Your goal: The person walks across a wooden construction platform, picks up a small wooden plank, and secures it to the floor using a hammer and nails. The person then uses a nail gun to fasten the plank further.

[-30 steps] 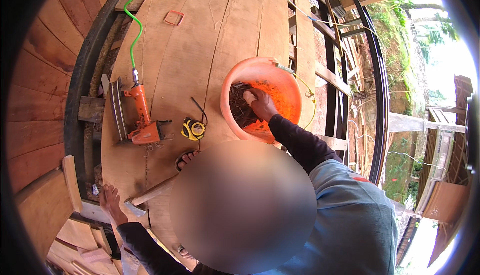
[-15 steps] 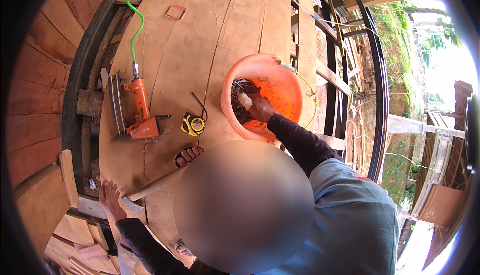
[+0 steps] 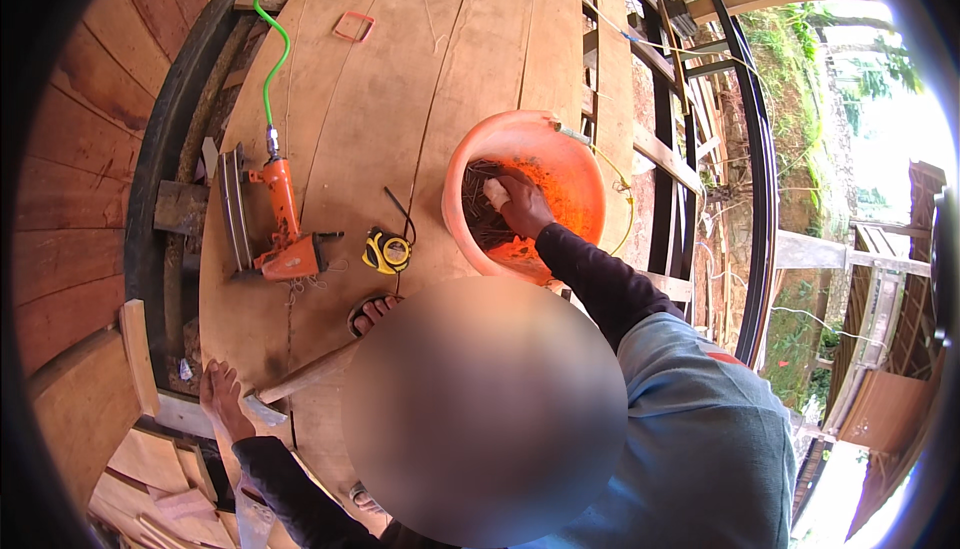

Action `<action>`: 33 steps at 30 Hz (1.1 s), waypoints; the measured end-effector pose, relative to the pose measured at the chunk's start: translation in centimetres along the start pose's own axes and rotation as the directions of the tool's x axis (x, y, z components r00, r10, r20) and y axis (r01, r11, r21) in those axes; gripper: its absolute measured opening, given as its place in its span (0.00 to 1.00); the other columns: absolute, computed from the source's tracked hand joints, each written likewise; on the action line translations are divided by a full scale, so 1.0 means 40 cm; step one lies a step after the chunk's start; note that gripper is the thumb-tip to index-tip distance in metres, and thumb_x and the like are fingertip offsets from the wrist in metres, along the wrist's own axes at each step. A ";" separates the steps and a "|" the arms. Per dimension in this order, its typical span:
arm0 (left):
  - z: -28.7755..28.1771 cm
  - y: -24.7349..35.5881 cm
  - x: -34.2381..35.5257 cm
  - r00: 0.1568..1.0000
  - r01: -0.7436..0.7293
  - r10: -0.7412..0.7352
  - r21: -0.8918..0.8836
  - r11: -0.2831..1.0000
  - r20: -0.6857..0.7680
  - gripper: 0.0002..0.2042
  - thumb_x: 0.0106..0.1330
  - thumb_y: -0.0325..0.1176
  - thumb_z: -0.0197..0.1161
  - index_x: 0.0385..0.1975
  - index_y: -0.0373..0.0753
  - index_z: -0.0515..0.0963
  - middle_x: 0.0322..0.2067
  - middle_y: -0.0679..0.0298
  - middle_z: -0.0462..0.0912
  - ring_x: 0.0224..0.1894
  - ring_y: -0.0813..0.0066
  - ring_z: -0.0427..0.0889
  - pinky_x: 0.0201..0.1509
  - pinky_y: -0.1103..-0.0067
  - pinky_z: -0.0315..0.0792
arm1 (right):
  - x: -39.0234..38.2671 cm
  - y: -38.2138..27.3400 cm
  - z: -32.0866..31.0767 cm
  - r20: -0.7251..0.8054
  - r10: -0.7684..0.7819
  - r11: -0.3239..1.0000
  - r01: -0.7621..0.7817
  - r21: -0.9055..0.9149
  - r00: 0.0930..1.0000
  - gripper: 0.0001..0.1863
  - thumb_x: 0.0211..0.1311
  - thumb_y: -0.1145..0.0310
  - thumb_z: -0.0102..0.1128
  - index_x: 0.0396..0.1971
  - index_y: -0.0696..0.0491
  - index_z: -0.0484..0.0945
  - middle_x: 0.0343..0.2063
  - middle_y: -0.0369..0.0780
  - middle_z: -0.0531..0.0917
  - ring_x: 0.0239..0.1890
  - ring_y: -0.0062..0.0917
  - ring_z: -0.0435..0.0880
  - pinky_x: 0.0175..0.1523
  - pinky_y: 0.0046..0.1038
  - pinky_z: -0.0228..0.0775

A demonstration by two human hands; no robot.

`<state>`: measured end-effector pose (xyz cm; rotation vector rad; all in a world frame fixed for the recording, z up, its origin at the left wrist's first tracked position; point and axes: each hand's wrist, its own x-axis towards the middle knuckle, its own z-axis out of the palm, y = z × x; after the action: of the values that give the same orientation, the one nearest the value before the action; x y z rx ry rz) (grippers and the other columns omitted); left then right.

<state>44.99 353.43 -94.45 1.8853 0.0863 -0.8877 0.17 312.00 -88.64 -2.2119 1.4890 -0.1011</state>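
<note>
My right hand (image 3: 525, 207) reaches down into an orange plastic bucket (image 3: 590, 174). Its fingertips are hidden among a heap of thin nails (image 3: 478, 204) at the bottom, so whether they grip any is unclear. One digit on that hand looks pale, as if wrapped. Over at the lower left, my left hand (image 3: 226, 399) rests on the edge of the plank platform with fingers stretched out, holding nothing. Close beside it lies a tool with a wooden handle (image 3: 310, 371) and a metal head (image 3: 265, 409).
Left on the planks (image 3: 370, 129) lies an orange nail gun (image 3: 285, 219) joined to a green air hose (image 3: 277, 59). A yellow and black tape measure (image 3: 386, 250) is between it and the bucket. Farther off sits a small red frame (image 3: 353, 26). Dark rails (image 3: 752, 149) run along the right.
Inside the bucket, my right hand has shifted slightly and the nails around it look disturbed. My left hand stays in place.
</note>
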 end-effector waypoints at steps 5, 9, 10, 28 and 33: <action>0.006 0.008 -0.011 1.000 -0.003 0.003 0.012 1.000 0.004 0.27 0.68 0.51 0.58 0.59 0.37 0.71 0.54 0.52 0.77 0.56 0.57 0.77 0.61 0.63 0.66 | 0.005 0.000 0.028 -0.018 -0.034 0.993 0.031 -0.117 0.999 0.22 0.65 0.50 0.54 0.46 0.53 0.81 0.61 0.45 0.70 0.63 0.42 0.66 0.66 0.45 0.54; 0.032 0.020 -0.020 1.000 -0.023 0.023 0.019 1.000 0.017 0.28 0.68 0.52 0.58 0.58 0.35 0.71 0.52 0.52 0.77 0.55 0.58 0.77 0.60 0.63 0.67 | 0.019 0.022 0.037 0.064 -0.040 0.986 0.049 -0.156 0.997 0.25 0.64 0.48 0.53 0.47 0.53 0.81 0.62 0.43 0.69 0.65 0.39 0.65 0.66 0.46 0.52; 0.037 0.015 -0.018 1.000 -0.022 0.021 0.024 0.999 0.012 0.29 0.67 0.53 0.58 0.58 0.34 0.71 0.51 0.52 0.78 0.54 0.58 0.77 0.59 0.63 0.67 | 0.017 0.033 0.029 0.112 -0.008 0.988 0.025 -0.155 0.994 0.25 0.64 0.47 0.53 0.47 0.53 0.81 0.62 0.43 0.69 0.65 0.39 0.65 0.66 0.46 0.52; 0.022 0.023 -0.018 1.000 -0.008 0.008 0.021 1.000 -0.006 0.26 0.68 0.51 0.58 0.58 0.37 0.72 0.53 0.51 0.78 0.56 0.56 0.77 0.61 0.63 0.67 | 0.009 -0.024 0.043 -0.039 -0.057 0.998 0.056 -0.021 0.998 0.21 0.65 0.55 0.56 0.49 0.55 0.78 0.56 0.46 0.74 0.58 0.43 0.72 0.63 0.43 0.61; 0.020 0.006 -0.009 1.000 -0.015 0.015 -0.004 1.000 0.008 0.26 0.68 0.51 0.58 0.58 0.37 0.72 0.53 0.51 0.78 0.55 0.57 0.77 0.60 0.63 0.67 | -0.005 0.031 0.049 -0.049 0.020 0.989 -0.027 -0.147 0.999 0.24 0.62 0.51 0.56 0.52 0.51 0.78 0.60 0.45 0.72 0.63 0.46 0.66 0.67 0.44 0.55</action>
<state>44.42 352.76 -94.22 1.8763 0.0690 -0.8840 -0.34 312.48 -90.86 -2.3212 1.5947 -0.0367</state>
